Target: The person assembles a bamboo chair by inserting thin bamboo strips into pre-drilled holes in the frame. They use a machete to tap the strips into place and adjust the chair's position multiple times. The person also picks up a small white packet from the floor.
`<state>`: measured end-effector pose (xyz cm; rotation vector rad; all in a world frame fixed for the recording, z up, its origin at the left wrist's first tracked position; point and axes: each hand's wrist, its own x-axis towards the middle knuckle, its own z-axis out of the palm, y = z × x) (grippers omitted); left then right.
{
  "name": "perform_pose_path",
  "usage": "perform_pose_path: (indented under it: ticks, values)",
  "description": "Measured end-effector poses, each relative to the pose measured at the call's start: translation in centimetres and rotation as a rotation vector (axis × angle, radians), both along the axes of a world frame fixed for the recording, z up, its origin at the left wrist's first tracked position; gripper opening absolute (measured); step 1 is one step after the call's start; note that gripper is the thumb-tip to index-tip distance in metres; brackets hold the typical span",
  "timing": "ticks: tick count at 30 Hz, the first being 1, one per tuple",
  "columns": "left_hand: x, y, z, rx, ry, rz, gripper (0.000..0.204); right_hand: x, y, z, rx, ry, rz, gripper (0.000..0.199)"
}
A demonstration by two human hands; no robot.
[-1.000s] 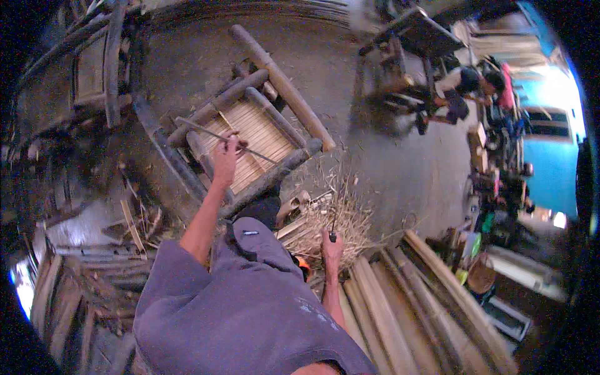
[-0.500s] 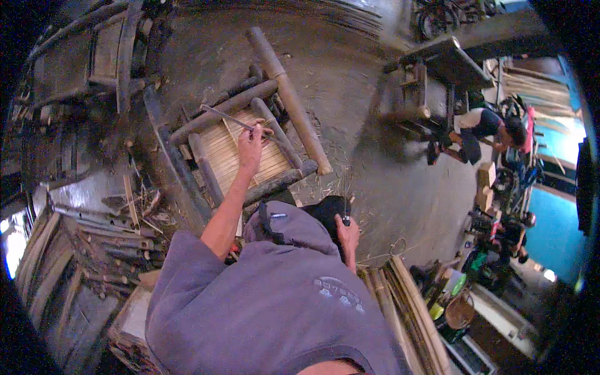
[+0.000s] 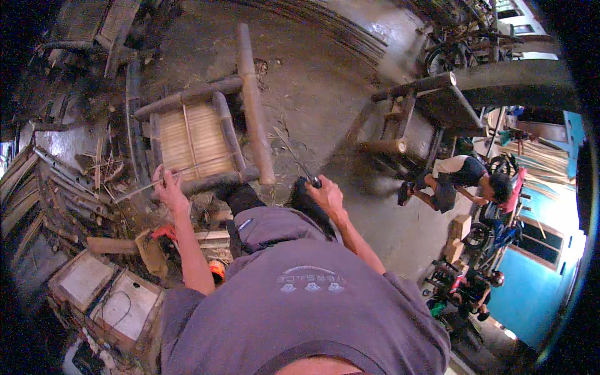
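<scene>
My left hand (image 3: 172, 189) is closed around a thin bamboo strip (image 3: 139, 189), which slants across the near edge of a bamboo seat frame. My right hand (image 3: 329, 197) grips a dark-handled tool with a long, narrow blade (image 3: 297, 156); its exact kind is unclear. The blade points up and to the left, right of the frame. Thick brown poles form the bamboo frame (image 3: 257, 112) around a pale slatted panel (image 3: 209, 137). One narrow strip (image 3: 189, 134) lies across the slats.
Bundled bamboo poles (image 3: 56, 200) lie at the left. Beside me are a wooden box (image 3: 125, 312) and an orange can (image 3: 217, 270). Another bamboo chair (image 3: 425, 119) stands at the right, near a crouching person (image 3: 465, 178). Long poles (image 3: 325, 28) lie on the floor at the back.
My left hand has moved left and nearer to me with the bamboo strip, off the slatted panel. My right hand has risen with the tool, its blade now plainly visible. The view has shifted.
</scene>
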<state>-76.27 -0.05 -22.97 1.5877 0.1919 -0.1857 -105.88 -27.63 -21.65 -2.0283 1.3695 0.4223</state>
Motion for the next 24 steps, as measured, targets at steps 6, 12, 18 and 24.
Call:
perform_pose_path:
  ticks: [6, 12, 18, 24]
  values:
    - [-11.8, -2.4, 0.0, -0.189, 0.022, 0.141, 0.032, -7.6, -5.0, -2.1, 0.022, -0.052, 0.057, 0.051]
    - [-18.3, -4.6, 0.4, -0.161, -0.040, 0.214, 0.030, -12.5, -9.1, -4.9, 0.007, 0.006, 0.131, 0.047]
    - [-21.1, -5.7, -0.5, -0.136, -0.095, 0.363, 0.037, -13.5, -11.7, -7.0, -0.132, -0.166, 0.213, 0.049]
    - [-22.5, -4.8, -2.6, -0.173, -0.101, 0.434, 0.036, -12.0, -11.5, -6.3, -0.010, -0.138, 0.234, 0.053]
